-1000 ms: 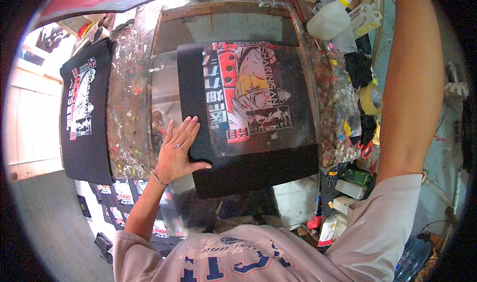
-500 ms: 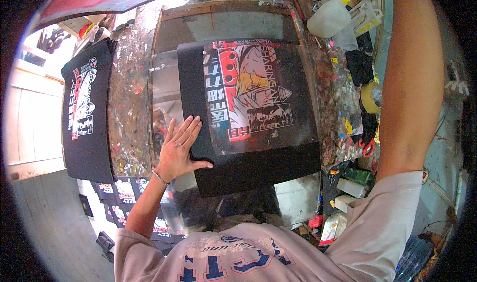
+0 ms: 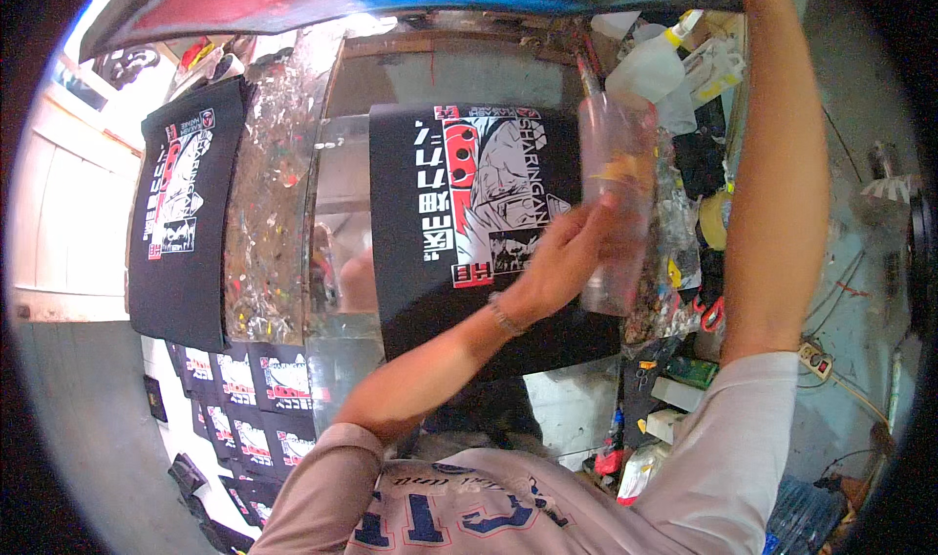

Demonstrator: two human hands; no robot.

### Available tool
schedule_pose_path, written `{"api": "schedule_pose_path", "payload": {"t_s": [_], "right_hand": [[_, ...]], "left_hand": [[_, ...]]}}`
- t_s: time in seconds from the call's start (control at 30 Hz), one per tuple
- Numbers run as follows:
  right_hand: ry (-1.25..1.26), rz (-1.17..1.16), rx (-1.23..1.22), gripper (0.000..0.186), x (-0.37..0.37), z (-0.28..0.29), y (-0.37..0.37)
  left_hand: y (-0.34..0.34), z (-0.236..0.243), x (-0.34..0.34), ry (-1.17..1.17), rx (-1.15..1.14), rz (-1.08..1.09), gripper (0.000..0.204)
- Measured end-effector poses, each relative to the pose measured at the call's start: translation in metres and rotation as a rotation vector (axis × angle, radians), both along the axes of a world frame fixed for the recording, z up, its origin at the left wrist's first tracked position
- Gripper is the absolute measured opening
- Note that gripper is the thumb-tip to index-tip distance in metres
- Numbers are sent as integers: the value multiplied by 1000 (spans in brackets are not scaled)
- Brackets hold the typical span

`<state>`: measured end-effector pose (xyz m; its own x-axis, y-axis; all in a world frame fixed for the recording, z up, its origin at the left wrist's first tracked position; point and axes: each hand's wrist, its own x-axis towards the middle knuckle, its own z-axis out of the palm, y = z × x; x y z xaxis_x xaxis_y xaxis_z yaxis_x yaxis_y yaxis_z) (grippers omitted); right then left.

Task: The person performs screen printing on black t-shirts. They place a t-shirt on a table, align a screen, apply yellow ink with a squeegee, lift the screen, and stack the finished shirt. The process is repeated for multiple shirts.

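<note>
A curled clear plastic sheet (image 3: 618, 140) with a yellow patch stands at the right edge of a printed black fabric piece (image 3: 415, 330). My left hand (image 3: 562, 262) is closed on this sheet, its fingers smeared by motion. The fabric lies flat on a glass-like board (image 3: 342, 332), its red, white and grey print facing up. My right arm (image 3: 782, 193) stretches up along the right side, and its hand is beyond the top edge, close to a red and blue stained panel (image 3: 410, 0).
A stack of printed black pieces (image 3: 186, 291) lies on the left. Paint-crusted strips (image 3: 274, 213) flank the board. A white bottle (image 3: 645, 74), tape roll (image 3: 715, 221) and red-handled scissors (image 3: 713, 313) sit on the right. More printed pieces (image 3: 256, 389) lie below left.
The clear sheet, flat over the print before, is now lifted off and curled at the right. My left hand moved from the fabric's left edge to the sheet. The panel appears lower in view.
</note>
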<state>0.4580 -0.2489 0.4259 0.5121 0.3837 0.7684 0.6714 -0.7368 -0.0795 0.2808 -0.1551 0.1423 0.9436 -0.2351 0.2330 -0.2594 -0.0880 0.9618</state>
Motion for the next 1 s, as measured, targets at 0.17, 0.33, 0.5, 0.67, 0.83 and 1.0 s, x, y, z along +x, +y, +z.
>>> {"api": "schedule_pose_path", "payload": {"t_s": [0.17, 0.33, 0.5, 0.67, 0.83, 1.0], "right_hand": [[109, -215, -66, 64, -59, -73, -5], [-2, 93, -120, 43, -151, -230, -31], [307, 188, -183, 30, -177, -311, -31], [710, 168, -396, 30, -96, -285, -9], [727, 256, -312, 33, -83, -291, -19], [600, 216, -372, 28, -134, -298, -25]], "left_hand": [[123, 111, -3, -549, 816, 585, 88], [172, 69, -40, -366, 1190, 245, 47], [173, -50, -50, -334, 1158, 186, 45], [170, -52, -53, -223, 1154, 142, 45], [170, -55, -49, -251, 1143, 144, 45], [173, -55, -52, -197, 1126, 142, 45]]}}
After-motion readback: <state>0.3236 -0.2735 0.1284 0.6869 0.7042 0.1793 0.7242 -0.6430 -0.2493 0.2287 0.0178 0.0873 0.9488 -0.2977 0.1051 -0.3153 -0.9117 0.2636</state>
